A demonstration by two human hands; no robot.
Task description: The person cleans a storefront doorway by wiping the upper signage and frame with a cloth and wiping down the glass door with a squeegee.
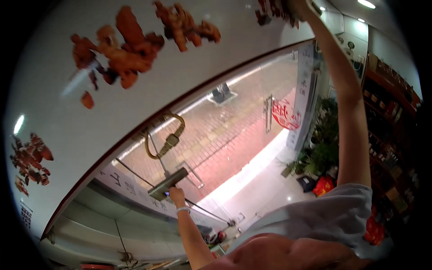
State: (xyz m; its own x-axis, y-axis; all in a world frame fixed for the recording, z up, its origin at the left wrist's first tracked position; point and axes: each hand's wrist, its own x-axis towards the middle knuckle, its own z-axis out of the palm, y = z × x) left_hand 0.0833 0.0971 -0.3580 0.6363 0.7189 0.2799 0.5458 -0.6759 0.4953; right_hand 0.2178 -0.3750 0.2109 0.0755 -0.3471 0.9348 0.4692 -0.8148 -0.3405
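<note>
My left hand (177, 196), with a pale band at the wrist, is closed around a grey bar-shaped tool (168, 184). The bar lies at a slant in front of the glass doorway, and its exact kind is unclear. Just above it a yellow-brown loop lock (171, 140) hangs at the glass door. My right arm stretches far up, and the right hand (300, 10) is at the top edge beside a reddish-brown picture (271, 10) on the white panel. Its fingers are cut off and dark, so whatever it touches or holds is hidden.
A white panel (105, 114) bears several reddish-brown food pictures. Beyond the glass door (245, 130) lies brick paving. Green plants (320, 135), a red bag (323, 185) and shelves with bottles (387, 148) stand to the right. A thin dark rod (207, 209) crosses below the tool.
</note>
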